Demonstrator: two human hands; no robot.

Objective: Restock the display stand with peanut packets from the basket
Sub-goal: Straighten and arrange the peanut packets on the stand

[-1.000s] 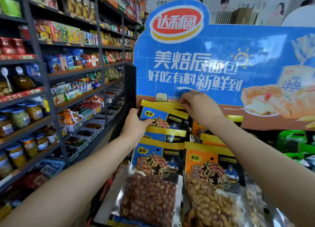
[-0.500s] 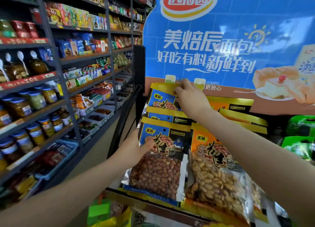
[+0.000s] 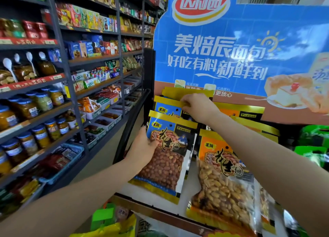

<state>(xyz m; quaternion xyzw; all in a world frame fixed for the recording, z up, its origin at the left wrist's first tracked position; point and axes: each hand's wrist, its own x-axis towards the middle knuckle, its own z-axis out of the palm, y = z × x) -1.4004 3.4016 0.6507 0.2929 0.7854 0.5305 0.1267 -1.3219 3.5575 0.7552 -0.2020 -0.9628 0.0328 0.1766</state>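
Several blue packets already hang in a row on the stand, and both hands are on them. The right fingers pinch the yellow top strip of a rear packet, high in the row. Below and nearer the person, the left fingers curl round the left edge of the front packet, thumb on its face. Just right of both hands hangs a row of orange packets, also filled toward the front. Above the right hand rises the stand's blue header. Below the left arm a green basket shows, its contents unclear. Judging by the full rows, the restock looks well along; the hands seem to be seating or straightening packets. How many remain in the basket cannot be told.
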